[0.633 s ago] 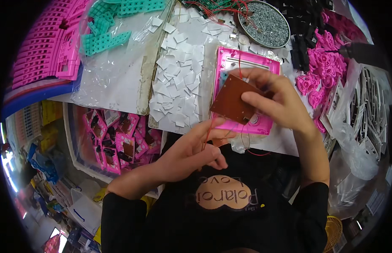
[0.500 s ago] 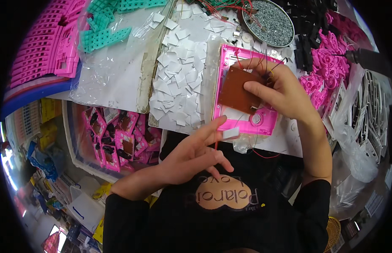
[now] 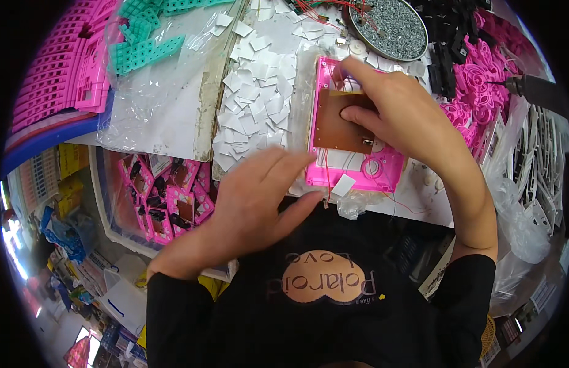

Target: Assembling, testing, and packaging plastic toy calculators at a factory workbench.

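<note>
A pink plastic housing (image 3: 382, 179) lies on the table edge in front of me, with a brown circuit board (image 3: 339, 129) inside its frame. My right hand (image 3: 407, 113) reaches over the board from the right, thumb pressed on its face and forefinger curled at the housing's upper end. Its other fingers are hidden. Beside the housing's lower left corner hovers my left hand (image 3: 254, 193), smeared by motion, thumb apart from the fingers and nothing seen in it. A small white square pad (image 3: 344, 185) sits on the housing's lower edge, near thin red wires (image 3: 326, 168).
White pads (image 3: 254, 104) spread left of the housing. A round tray of screws (image 3: 352, 27) stands behind, beside pink plastic parts (image 3: 480, 80) and a dark tool (image 3: 529, 89). At lower left, a bin (image 3: 106, 211) holds pink assemblies. Teal keypads (image 3: 146, 52) lie at far left.
The circuit board has come down into the pink housing under my right hand. My left hand has moved left and up, and the white pad it touched now rests on the housing's edge.
</note>
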{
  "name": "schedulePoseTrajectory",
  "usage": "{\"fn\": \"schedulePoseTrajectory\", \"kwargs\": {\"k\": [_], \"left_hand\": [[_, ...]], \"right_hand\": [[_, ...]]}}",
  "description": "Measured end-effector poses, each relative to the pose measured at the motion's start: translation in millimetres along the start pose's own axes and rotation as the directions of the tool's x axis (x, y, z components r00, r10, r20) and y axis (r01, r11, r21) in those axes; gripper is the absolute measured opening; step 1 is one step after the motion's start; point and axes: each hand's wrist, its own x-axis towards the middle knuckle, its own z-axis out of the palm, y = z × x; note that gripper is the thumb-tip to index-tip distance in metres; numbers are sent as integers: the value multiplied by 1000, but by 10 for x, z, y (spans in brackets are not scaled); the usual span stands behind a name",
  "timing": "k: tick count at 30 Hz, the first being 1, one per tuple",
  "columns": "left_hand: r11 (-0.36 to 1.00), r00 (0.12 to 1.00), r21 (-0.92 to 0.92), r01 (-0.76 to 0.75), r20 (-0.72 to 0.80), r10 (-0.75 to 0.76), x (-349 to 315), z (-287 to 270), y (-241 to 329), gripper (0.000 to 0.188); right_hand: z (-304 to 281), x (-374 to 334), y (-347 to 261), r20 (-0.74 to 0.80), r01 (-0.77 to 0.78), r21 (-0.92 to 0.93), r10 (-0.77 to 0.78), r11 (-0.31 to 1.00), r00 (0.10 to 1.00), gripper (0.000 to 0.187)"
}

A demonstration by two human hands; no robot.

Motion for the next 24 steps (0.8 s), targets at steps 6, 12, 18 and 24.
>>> {"fn": "schedulePoseTrajectory", "kwargs": {"k": [6,12,18,24], "left_hand": [[802,930,504,-320,8,367,322,47,-79,63],[841,932,423,-338,27,361,375,37,-141,65],[840,935,412,-353,133,328,484,-132,-81,61],[879,899,221,-423,222,377,806,-442,-120,41]], "right_hand": [[-79,-94,-196,-324,-171,-220,93,960,941,74],[328,-561,-253,-127,165,-276,-206,947,970,63],[280,-517,-447,-25,81,-324,-94,943,995,60],[372,-625,-432,-62,77,-211,-92,974,994,68]]}}
